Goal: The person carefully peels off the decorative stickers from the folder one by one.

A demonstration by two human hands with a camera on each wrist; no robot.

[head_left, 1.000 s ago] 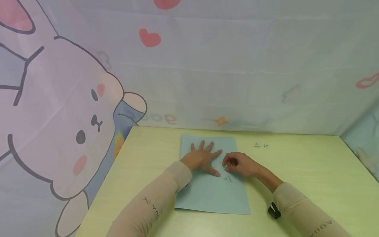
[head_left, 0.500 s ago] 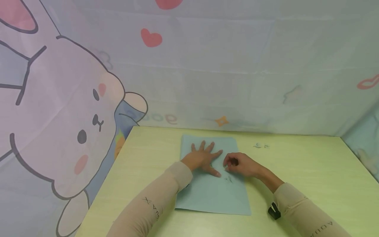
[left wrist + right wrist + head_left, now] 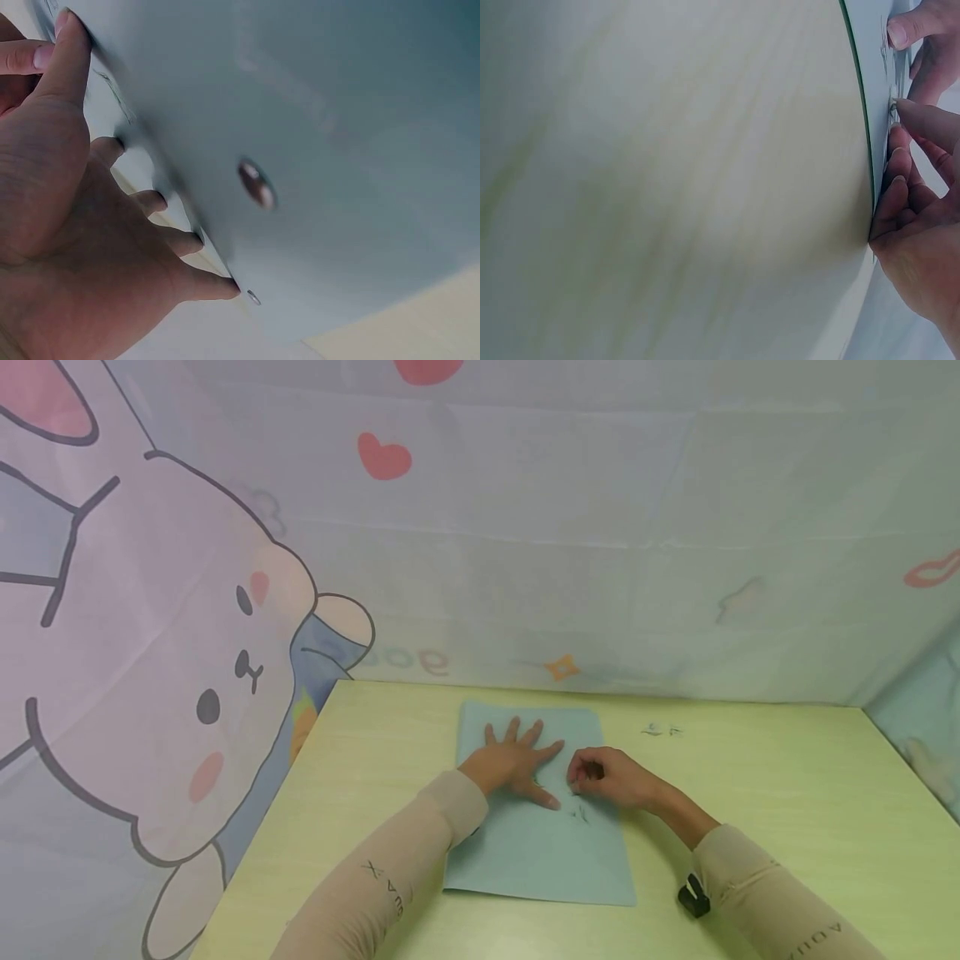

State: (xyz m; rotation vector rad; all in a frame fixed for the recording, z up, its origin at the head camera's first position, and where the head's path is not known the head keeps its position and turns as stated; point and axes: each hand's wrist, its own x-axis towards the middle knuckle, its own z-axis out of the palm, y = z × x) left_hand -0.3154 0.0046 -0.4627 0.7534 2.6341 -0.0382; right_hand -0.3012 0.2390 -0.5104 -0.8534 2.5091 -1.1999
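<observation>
A light-blue rectangular sheet or folder [image 3: 536, 860] lies on the pale yellow table. My left hand [image 3: 513, 764] rests on its upper half, palm down with fingers spread wide. To its right, my right hand [image 3: 611, 777] bends its fingers close over the surface, and thumb and fingertips pinch a small pale, see-through piece [image 3: 893, 106]; its kind cannot be made out. Just below the right fingertips, thin dark marks [image 3: 579, 814] show on the blue surface. In the left wrist view, a shiny oval stud [image 3: 257, 182] and a smaller one [image 3: 253, 297] appear on the blue surface.
Small see-through pieces with dark lines [image 3: 652, 728] lie on the table [image 3: 772, 793] beyond the right hand. A black clip-like object [image 3: 694, 896] sits by the right sleeve. Behind the table hangs a cloth [image 3: 525, 527] printed with a rabbit and hearts.
The right fingertips have shifted very slightly to the right and down, still pinching the small piece. The left hand and the blue sheet stay put.
</observation>
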